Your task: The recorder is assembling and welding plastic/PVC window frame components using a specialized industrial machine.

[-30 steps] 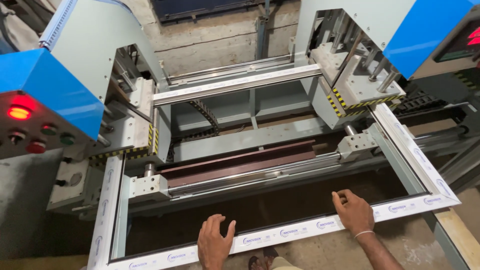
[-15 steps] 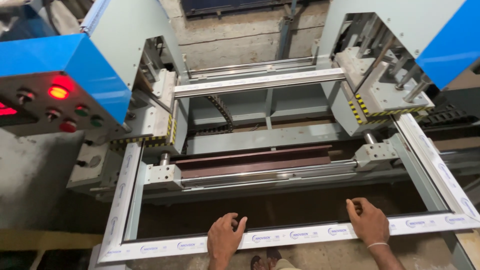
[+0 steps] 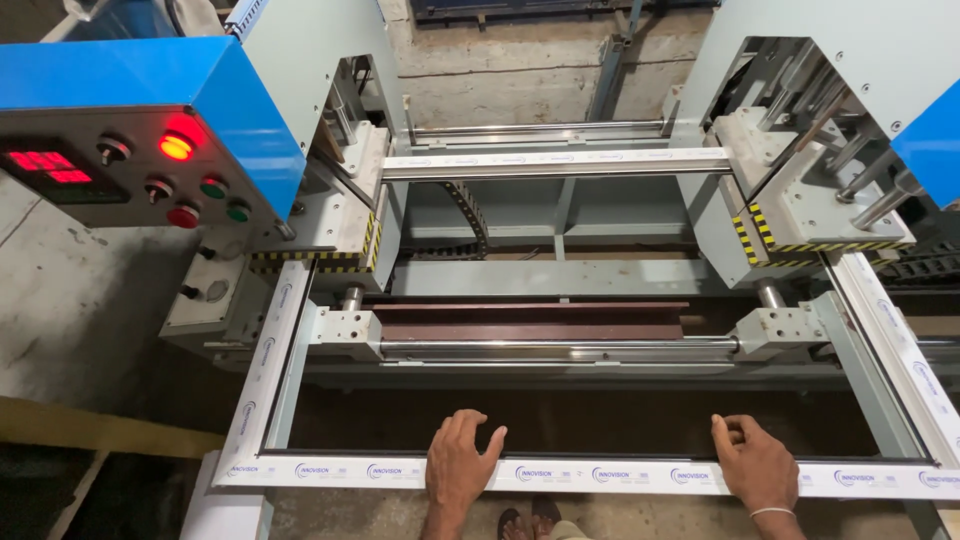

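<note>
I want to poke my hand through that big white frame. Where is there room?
Open gap: inside the white frame, between its near bar and the steel rod. Crowded: the near bar under the left hand and right hand, and both far corners in the clamps.

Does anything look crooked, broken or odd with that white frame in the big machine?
Nothing stands out. The white frame lies square in the machine, its far bar level between the two heads. The left hand and right hand rest flat on the near bar.

Open gap inside white frame [image 3: 560, 472]; steel rail [image 3: 560, 348] beyond.
</note>
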